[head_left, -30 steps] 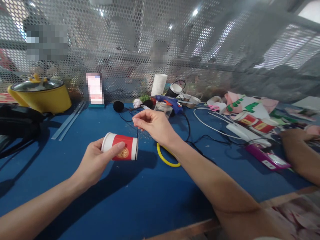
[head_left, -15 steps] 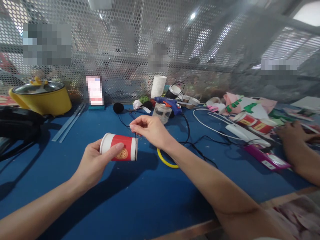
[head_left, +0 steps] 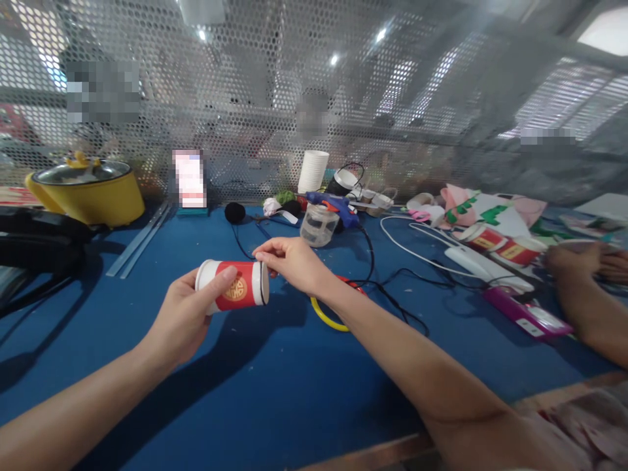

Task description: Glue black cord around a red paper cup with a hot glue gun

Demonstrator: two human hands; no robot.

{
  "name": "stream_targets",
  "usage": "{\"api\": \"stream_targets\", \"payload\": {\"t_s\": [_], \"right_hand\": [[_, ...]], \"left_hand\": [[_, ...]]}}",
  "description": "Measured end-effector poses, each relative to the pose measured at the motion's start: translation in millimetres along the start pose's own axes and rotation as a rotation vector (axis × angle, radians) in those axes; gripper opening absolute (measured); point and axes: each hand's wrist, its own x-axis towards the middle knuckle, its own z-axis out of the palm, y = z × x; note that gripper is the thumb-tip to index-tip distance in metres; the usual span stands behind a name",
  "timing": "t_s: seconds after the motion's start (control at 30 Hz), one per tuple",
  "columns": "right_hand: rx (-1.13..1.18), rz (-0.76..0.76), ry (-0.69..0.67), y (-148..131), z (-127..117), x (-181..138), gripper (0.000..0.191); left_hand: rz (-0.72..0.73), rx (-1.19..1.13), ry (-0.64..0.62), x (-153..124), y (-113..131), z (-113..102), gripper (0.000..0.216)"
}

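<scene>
A red-and-white paper cup [head_left: 240,291] is held sideways above the blue table [head_left: 294,399] by the left hand [head_left: 185,311], thumb and fingers curled around its wall, while black yarn [head_left: 261,288], laid along the cup's end edge, is pinched between the meeting thumb and fingertips of the right hand [head_left: 295,265].

Sideways red-and-white paper cup [head_left: 244,288], black cord [head_left: 261,282] along its base

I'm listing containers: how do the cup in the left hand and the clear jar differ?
The cup is held sideways in the left hand, while the jar rests on the table. The cup is opaque, white and red; the jar is clear and colourless. Both look round-sided.
</scene>
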Motion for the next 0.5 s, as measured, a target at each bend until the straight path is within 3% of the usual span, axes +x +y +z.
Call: {"api": "stream_targets", "payload": {"t_s": [0.1, 0.17, 0.33, 0.5], "right_hand": [[-0.257, -0.03, 0.105, -3, -10, -2, 0.015], [-0.309, -0.038, 0.128, -13, -19, -7, 0.011], [-0.078, 0.076, -0.193, -36, -27, -24, 0.008], [-0.041, 0.061, -0.2, -36, -20, -30, 0.008]], "left_hand": [[-0.021, -0.023, 0.037, 3, 0, 0, 0.017], [-0.025, -0.018, 0.06, 4, 0, -1, 0.017], [0.03, 0.023, 0.035, 3, -3, -3, 0.017], [0.073, 0.06, 0.006, 2, -5, -4, 0.018]]}}
